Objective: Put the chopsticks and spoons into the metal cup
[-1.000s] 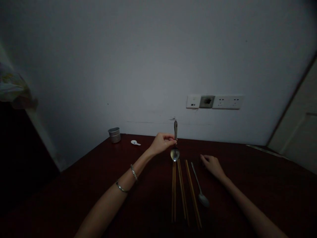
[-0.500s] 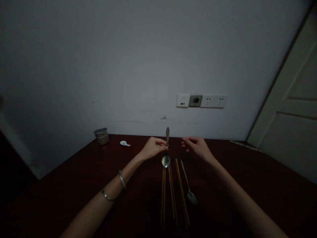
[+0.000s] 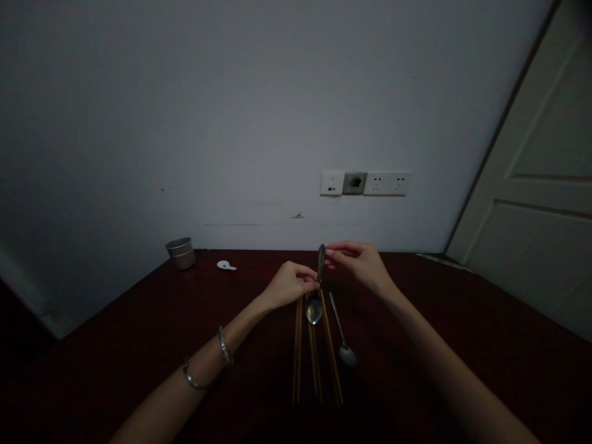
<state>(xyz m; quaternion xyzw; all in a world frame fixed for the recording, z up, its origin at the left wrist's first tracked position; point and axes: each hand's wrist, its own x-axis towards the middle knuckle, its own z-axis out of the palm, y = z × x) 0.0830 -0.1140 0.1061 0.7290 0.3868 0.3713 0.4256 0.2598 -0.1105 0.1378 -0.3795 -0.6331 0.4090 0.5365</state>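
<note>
My left hand [image 3: 289, 285] pinches the middle of a metal spoon [image 3: 316, 296], which stands almost upright with its bowl down above the dark red table [image 3: 139, 345]. My right hand [image 3: 358, 262] pinches the top of the same spoon's handle with thumb and forefinger. Below the spoon lie several wooden chopsticks [image 3: 314, 351] side by side, pointing away from me. A second metal spoon [image 3: 341, 333] lies flat just right of them, bowl toward me.
A small metal cup [image 3: 180, 253] and a white ceramic spoon [image 3: 226, 266] sit at the table's far left by the white wall. Wall sockets [image 3: 365, 183] are above the table. A white door [image 3: 536, 203] stands at the right.
My right hand rose from the table and took the tip of the spoon's handle. The left hand with the spoon sank slightly. The camera turned a little rightward.
</note>
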